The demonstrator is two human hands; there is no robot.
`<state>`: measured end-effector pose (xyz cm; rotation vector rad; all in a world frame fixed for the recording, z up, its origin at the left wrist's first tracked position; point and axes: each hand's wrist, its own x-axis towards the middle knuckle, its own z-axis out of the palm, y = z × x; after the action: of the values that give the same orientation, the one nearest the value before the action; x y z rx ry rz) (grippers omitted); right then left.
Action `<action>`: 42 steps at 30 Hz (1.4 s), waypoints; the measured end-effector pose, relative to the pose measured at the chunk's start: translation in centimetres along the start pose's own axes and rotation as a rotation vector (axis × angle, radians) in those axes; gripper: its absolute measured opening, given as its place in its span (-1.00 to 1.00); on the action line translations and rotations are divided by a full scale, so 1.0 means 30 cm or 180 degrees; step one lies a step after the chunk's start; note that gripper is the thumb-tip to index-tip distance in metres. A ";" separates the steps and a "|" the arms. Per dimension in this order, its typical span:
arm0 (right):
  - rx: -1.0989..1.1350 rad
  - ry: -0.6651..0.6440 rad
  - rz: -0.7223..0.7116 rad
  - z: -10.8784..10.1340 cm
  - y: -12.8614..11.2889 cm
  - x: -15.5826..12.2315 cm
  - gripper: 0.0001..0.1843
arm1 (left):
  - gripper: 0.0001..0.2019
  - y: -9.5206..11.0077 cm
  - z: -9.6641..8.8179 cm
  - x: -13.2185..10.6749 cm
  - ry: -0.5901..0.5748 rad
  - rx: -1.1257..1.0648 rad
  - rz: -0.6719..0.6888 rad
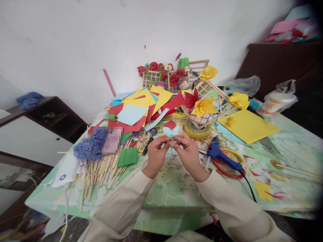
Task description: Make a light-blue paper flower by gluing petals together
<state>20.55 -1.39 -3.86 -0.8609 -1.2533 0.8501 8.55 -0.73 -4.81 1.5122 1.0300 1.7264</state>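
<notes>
My left hand (155,155) and my right hand (188,154) meet above the middle of the table, fingers pinched together on a small light-blue paper piece (171,131) with a rounded top edge. Both hands are closed on it. Just behind it lies a small red paper scrap (170,124). A blue glue gun (220,154) lies on the table just right of my right hand, on red scissors (227,169), its black cord running toward the near edge.
Coloured paper sheets (136,107) pile at the back left, blue yarn (89,147) and wooden sticks (99,169) at the left. A tape roll (196,131), a stick frame with yellow paper flowers (204,107), a yellow sheet (248,125) and a bagged cup (276,101) stand right.
</notes>
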 end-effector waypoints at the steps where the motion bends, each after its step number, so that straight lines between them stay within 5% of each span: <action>1: -0.0013 0.0032 -0.0011 -0.002 -0.001 0.001 -0.97 | -0.93 0.002 -0.001 -0.003 -0.0044 0.0223 0.0192; 5: 0.0020 0.0159 -0.0042 -0.012 0.000 0.000 -0.94 | -0.91 -0.003 0.001 -0.015 -0.0168 0.0694 0.0749; 16: -0.0089 0.0307 -0.0535 -0.012 -0.005 -0.045 -0.86 | -0.86 0.046 -0.012 -0.015 -0.0212 0.0779 0.1065; 25: -0.0662 0.0341 -0.0705 -0.040 -0.024 -0.026 -0.88 | -0.98 0.034 0.001 -0.017 -0.0103 0.0367 0.0056; 29: -0.0890 0.0360 -0.0975 -0.069 -0.033 -0.021 -0.86 | -0.82 0.030 -0.006 0.006 0.0079 -0.0414 -0.0724; 34: -0.0943 0.0347 -0.0935 -0.073 -0.013 -0.016 -0.87 | -0.61 0.057 -0.020 0.022 -0.0164 -0.1422 -0.0756; 42: -0.1016 0.0071 -0.0748 -0.059 -0.008 -0.026 -0.85 | -0.55 0.081 -0.008 0.011 -0.0241 -0.1550 -0.1193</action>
<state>22.22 -2.31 -4.17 -0.9485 -1.4611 0.4582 8.38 -1.72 -2.56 0.9960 0.7257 1.4985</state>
